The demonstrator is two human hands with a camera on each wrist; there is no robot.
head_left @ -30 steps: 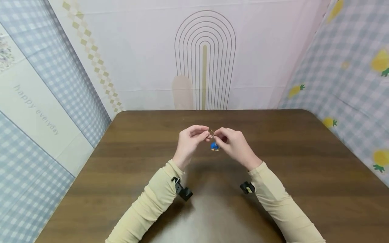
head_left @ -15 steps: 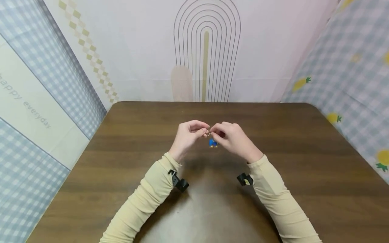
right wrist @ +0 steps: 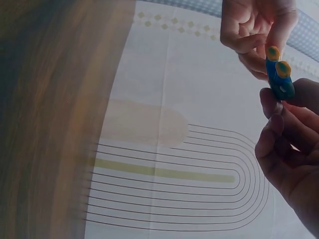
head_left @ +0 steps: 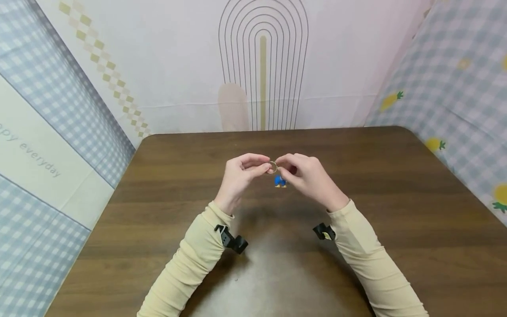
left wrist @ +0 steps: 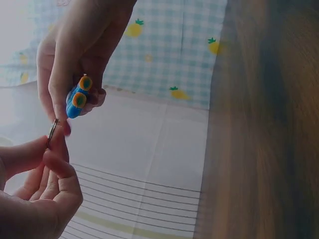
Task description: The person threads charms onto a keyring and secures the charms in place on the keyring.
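Above the table, my left hand (head_left: 237, 178) pinches a thin metal key ring (head_left: 272, 167) between thumb and fingers; the left wrist view shows this ring (left wrist: 52, 133) nearly edge-on. My right hand (head_left: 310, 180) is at the ring's right side, its thumb and forefinger pinching the keychain close to the ring. Exactly which part they pinch is hidden. Just below those fingertips hangs the keychain's small blue figure (head_left: 280, 181). Its two orange feet with green soles face the left wrist camera, where the figure (left wrist: 77, 99) lies against my right fingers.
Under both hands spreads a brown wood-grain table (head_left: 166, 211). A white cloth backdrop (head_left: 174, 66) with arch lines stands behind its far edge, and blue checked cloths hang at the left (head_left: 91, 92) and right (head_left: 455, 97). Each sleeve carries a black wrist camera (head_left: 237, 243).
The hands came together half a second ago, hiding most of the ring; now they are slightly apart and the ring shows again. The head view has tilted and shifted a little.
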